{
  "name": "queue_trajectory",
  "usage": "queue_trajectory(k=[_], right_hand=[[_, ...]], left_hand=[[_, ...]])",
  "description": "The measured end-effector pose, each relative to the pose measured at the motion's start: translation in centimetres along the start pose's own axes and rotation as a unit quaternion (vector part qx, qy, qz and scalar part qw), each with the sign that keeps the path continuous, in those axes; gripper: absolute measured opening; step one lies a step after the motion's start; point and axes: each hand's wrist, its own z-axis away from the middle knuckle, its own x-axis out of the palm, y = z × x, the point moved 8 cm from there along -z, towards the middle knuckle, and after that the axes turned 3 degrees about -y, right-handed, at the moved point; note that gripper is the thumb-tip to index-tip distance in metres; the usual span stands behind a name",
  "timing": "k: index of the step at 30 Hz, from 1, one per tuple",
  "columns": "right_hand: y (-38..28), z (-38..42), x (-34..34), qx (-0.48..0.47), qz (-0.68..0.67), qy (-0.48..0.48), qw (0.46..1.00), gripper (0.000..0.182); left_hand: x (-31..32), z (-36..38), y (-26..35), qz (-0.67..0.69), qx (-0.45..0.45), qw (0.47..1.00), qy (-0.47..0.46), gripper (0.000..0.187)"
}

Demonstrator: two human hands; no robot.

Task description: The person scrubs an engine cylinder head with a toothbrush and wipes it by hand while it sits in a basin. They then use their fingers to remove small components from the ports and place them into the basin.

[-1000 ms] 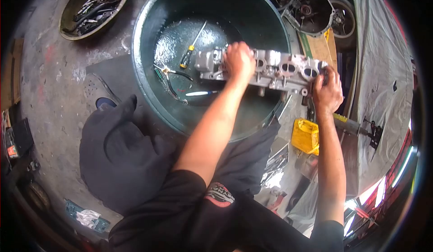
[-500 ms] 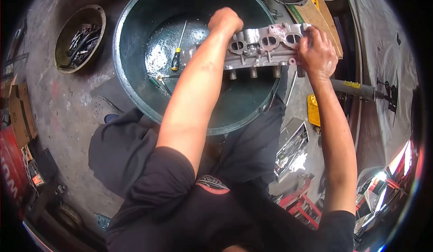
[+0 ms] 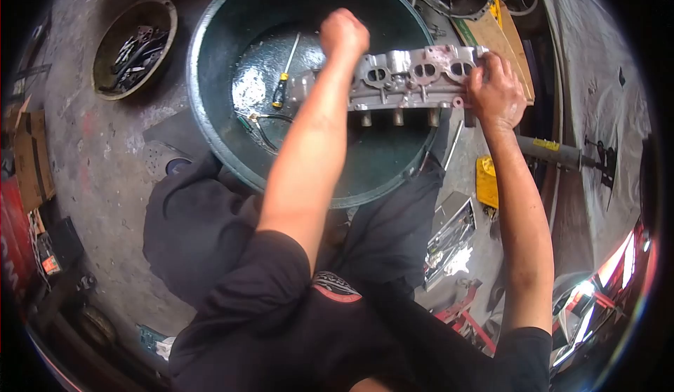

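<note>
While the R hand (image 3: 498,90) pinches the R end of a metal cylinder head (image 3: 411,76), w/ fingers over the top and thumb on the port side, the L hand (image 3: 344,34) is up off to the L, just beyond the part's upper edge. L fingers are seen from the back & blurry: look curled, but can't tell if they're pressed together or pinching smth. The part runs L from the R fingers across the big green tub (image 3: 199,76); its far L end is partly behind the L forearm. R fingers are out past the tub rim; can't tell if the rim bears any wt.

Inside the tub, L of the L fingers & closer to the body: a screwdriver (image 3: 281,91), then pliers (image 3: 261,132) lower down, partly behind the forearm. Well L of the L fingers, a bowl (image 3: 151,13) w/ loose bits. Below the R fingers, a yellow container (image 3: 486,181); just beyond them, cardboard (image 3: 512,48).

Risks, IMO: one-end grip on a prob. heavy part, so it could tip or twist if the R fingers slip, esp. if the metal's wet or oily. L end dropping could hit the tools or nip L fingers; knocks could ding machined faces.
</note>
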Motion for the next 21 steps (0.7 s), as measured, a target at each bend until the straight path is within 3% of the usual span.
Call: queue_trajectory(k=[1,6,9,11,13,14,17,19,21], right_hand=[[-0.1,-0.2,0.1,-0.002,-0.005,0.007,1.000,0.025],[-0.2,0.0,-0.3,-0.009,-0.009,0.015,1.000,0.025],[-0.4,-0.1,-0.3,-0.009,-0.003,-0.004,1.000,0.025],[-0.7,-0.2,-0.3,-0.006,0.000,-0.007,1.000,0.025],[-0.5,0.0,-0.4,-0.010,0.009,0.006,1.000,0.025],[-0.6,-0.1,-0.6,-0.011,0.008,-0.012,1.000,0.028],[-0.7,-0.4,-0.7,0.000,0.000,-0.013,1.000,0.030],[-0.1,-0.5,0.0,0.017,-0.007,-0.070,0.997,0.039],[-0.7,-1.2,-0.3,-0.007,0.091,-0.041,0.995,0.043]], left_hand=[[0.4,0.8,0.4,0.037,0.041,0.998,-0.026,0.020],[2.0,7.3,-0.2,0.003,-0.021,1.000,-0.004,0.018],[1.8,4.6,2.9,-0.072,0.052,0.995,-0.052,0.016],[0.8,2.0,1.4,0.037,0.018,0.995,0.091,0.011],[-1.9,1.3,-0.4,0.215,-0.018,0.947,0.236,0.009],[-2.5,1.6,-1.5,0.212,-0.017,0.945,0.249,0.009],[1.5,3.8,-5.4,0.227,-0.057,0.948,0.214,0.013],[2.4,6.2,-5.5,0.239,-0.047,0.947,0.211,0.013],[2.1,6.2,-5.8,0.277,-0.086,0.940,0.179,0.012]])
